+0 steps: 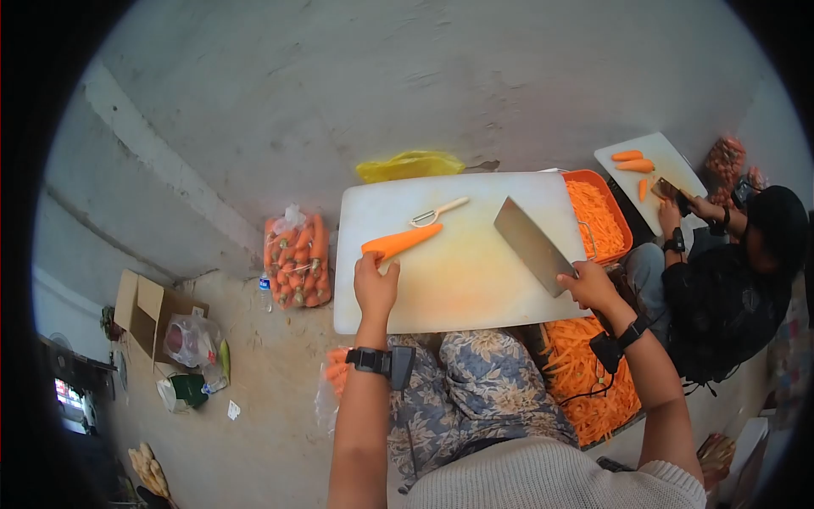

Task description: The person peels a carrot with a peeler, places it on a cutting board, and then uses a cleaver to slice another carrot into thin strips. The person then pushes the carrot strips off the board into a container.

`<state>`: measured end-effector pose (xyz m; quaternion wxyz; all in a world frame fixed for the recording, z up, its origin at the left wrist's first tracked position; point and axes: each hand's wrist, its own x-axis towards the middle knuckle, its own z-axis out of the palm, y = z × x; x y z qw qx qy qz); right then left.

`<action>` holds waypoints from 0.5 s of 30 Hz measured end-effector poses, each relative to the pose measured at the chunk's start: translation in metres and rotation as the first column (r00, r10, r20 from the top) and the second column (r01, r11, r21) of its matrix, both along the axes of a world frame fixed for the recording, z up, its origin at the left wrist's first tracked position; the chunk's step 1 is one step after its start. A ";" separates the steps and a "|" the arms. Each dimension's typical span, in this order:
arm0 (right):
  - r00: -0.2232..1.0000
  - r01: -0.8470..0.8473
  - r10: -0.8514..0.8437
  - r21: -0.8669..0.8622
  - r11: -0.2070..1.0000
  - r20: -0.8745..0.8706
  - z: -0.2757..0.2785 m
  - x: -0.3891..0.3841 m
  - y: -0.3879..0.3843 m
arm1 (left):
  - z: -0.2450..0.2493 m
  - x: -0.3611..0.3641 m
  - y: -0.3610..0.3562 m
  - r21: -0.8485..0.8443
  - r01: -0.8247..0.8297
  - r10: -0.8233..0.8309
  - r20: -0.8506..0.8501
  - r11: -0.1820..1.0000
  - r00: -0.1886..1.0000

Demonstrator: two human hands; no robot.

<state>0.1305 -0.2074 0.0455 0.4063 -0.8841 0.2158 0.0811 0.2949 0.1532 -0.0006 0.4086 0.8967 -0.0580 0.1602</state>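
A peeled carrot (404, 241) lies slanted on the large white cutting board (458, 293), its thick end at the left. My left hand (376, 284) is closed on that thick end. In my right hand (589, 286) is the handle of a broad cleaver (530, 244), whose blade is over the right part of the board, apart from the carrot. Just above the carrot lies a peeler (438, 212) with a pale handle.
Orange tray (621, 222) of shredded carrot behind the board's right edge; more shreds (593, 382) below it. Bag of carrots (297, 259) at left, cardboard box (153, 310) farther left. At right a co-worker (729, 280) holds a knife by a smaller board (649, 153).
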 end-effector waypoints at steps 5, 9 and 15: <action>0.998 0.061 -0.061 0.026 0.998 -0.010 -0.022 -0.002 0.009 | 0.019 0.030 -0.012 0.221 0.109 -0.111 -0.004 0.969 0.994; 0.991 0.131 -0.132 0.080 0.988 0.010 -0.032 -0.006 0.013 | 0.018 0.048 -0.021 0.282 0.078 -0.086 0.015 0.956 0.996; 0.986 0.062 -0.025 -0.219 0.974 0.168 -0.054 -0.008 0.009 | -0.016 0.034 -0.024 0.442 0.052 -0.114 0.115 0.895 0.987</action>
